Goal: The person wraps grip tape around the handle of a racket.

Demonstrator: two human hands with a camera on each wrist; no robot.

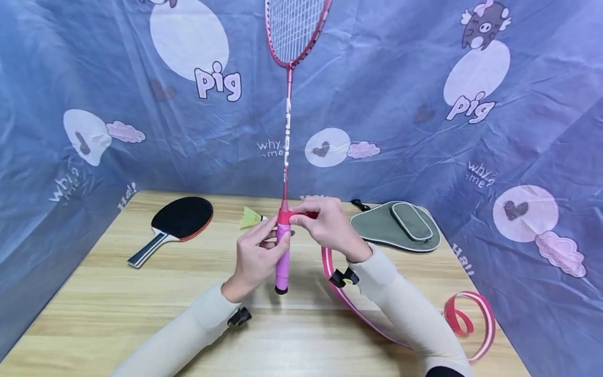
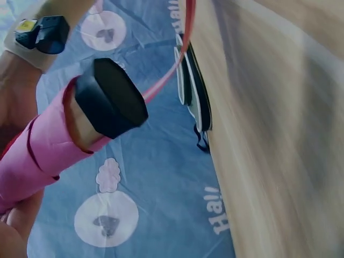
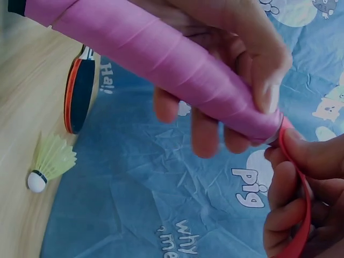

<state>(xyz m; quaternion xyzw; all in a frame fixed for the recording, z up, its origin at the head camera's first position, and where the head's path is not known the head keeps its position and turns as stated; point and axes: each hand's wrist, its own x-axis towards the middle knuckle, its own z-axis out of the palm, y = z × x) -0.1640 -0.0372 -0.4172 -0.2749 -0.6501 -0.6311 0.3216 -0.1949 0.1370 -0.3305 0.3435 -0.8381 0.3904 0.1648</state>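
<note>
A badminton racket (image 1: 287, 86) stands upright in front of me, head up, its grip end above the table. Overlapping turns of pink-purple grip tape (image 3: 161, 59) cover the handle; a black butt cap (image 2: 115, 99) shows at the bottom. My left hand (image 1: 256, 254) holds the upper handle between thumb and fingers. With thumb and fingers, my right hand (image 1: 327, 222) pinches red tape (image 3: 303, 204) against the top of the handle. Below that hand, a long red strip with a white stripe (image 1: 344, 298) hangs down and curls at the right.
On the wooden table (image 1: 103, 314), a black table tennis bat (image 1: 183, 217) lies at left. A yellow shuttlecock (image 1: 251, 217) rests behind my left hand. The grey-green bat case (image 1: 377, 228) lies at back right. Blue patterned cloth (image 1: 400, 94) encloses the back and sides.
</note>
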